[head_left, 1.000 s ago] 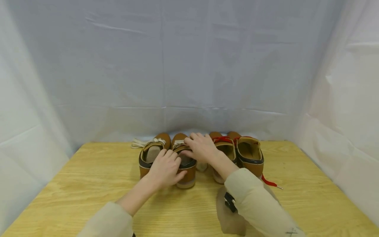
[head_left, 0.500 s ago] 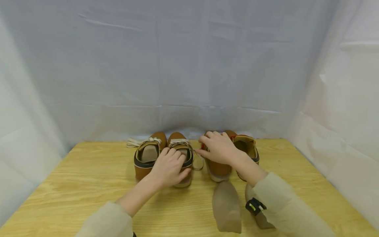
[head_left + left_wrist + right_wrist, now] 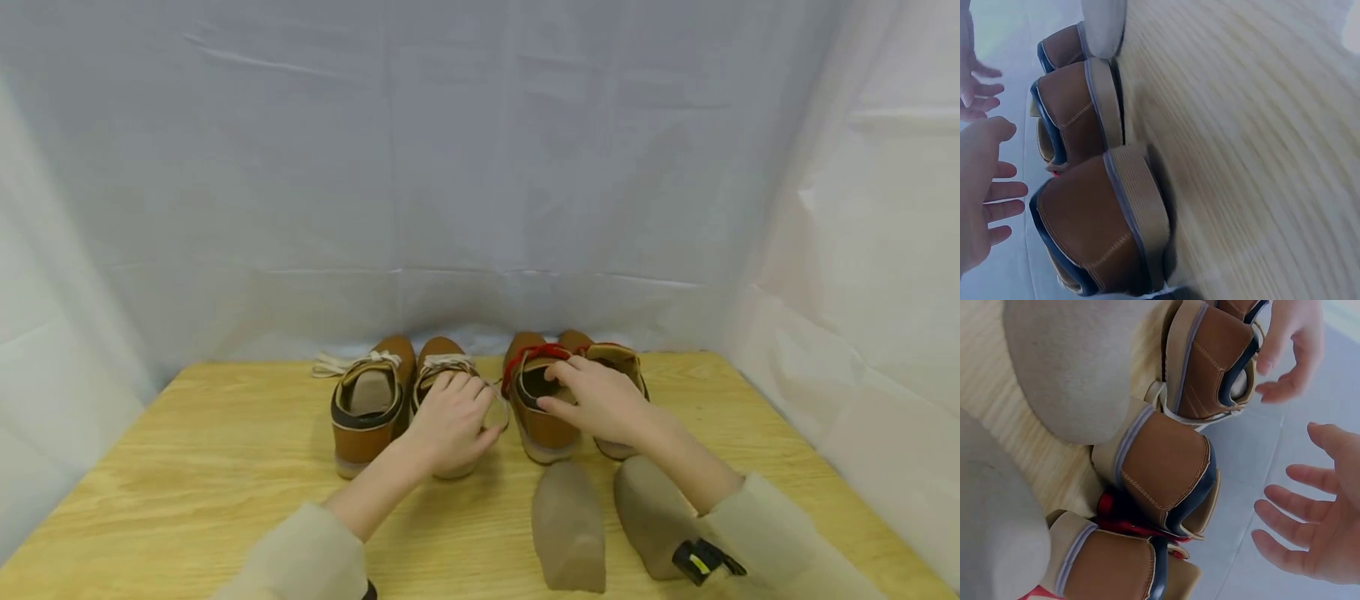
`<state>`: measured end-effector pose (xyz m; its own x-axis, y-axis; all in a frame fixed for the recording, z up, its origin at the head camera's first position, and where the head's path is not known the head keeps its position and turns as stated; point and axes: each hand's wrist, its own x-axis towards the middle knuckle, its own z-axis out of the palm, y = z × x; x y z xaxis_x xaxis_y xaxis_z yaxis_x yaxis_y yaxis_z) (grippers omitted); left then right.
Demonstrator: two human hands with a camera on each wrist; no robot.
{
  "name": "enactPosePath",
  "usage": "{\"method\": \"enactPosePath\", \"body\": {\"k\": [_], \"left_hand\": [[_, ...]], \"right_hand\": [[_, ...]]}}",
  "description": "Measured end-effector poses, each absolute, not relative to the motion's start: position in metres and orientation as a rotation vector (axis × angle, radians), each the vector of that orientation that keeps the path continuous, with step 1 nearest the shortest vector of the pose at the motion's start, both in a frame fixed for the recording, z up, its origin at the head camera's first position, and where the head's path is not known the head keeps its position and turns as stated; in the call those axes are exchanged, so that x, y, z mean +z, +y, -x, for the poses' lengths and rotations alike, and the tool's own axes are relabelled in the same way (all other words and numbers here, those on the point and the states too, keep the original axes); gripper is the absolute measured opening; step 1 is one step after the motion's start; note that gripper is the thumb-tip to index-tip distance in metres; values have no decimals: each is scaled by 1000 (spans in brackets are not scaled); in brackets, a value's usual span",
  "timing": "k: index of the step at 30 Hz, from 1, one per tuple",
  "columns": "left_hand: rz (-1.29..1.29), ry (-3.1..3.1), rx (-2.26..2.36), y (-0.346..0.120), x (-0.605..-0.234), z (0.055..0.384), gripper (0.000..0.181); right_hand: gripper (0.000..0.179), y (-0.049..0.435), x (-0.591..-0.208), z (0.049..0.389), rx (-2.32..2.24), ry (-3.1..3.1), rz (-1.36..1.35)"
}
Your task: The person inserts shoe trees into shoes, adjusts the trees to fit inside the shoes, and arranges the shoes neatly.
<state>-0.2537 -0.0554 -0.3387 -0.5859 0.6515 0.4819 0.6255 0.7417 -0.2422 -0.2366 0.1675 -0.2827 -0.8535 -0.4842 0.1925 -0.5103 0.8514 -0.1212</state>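
Two brown shoes with white laces stand at the left, the outer one (image 3: 363, 433) and the inner one (image 3: 441, 350). Beside them at the right are two red-laced brown shoes, the nearer to the middle (image 3: 542, 427) and the outer one (image 3: 577, 338). My left hand (image 3: 453, 423) is over the heel of the inner white-laced shoe and hides its opening. My right hand (image 3: 603, 400) hovers at the opening of the inner red-laced shoe. In the right wrist view its fingers (image 3: 1297, 522) are spread with nothing between them. Loose fingers (image 3: 1007, 200) show on the left hand too.
Two grey-brown insoles (image 3: 568, 525), (image 3: 652, 521) lie on the wooden table (image 3: 187, 483) in front of the red-laced shoes. A similar insole (image 3: 371, 392) sits inside the outer white-laced shoe. White sheeting (image 3: 465, 167) hangs behind the table and on both sides.
My right hand has moved right, from the inner white-laced shoe to the inner red-laced shoe. The left hand has shifted slightly right over the white-laced shoe. Both insoles on the table have come into view.
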Motion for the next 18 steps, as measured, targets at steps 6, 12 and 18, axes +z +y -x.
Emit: {"method": "enactPosePath", "body": {"k": [6,12,18], "left_hand": [[1002,-2481,41,-40,-333,256,43],[1049,-2599,35,-24,-329,257,45],[1071,-2690,37,-9,-328,260,47]], "right_hand": [[42,179,-286,221,552,-2932,-705],[45,186,-290,205,906,-2958,-732],[43,189,-300,185,944,-2983,-808]]}}
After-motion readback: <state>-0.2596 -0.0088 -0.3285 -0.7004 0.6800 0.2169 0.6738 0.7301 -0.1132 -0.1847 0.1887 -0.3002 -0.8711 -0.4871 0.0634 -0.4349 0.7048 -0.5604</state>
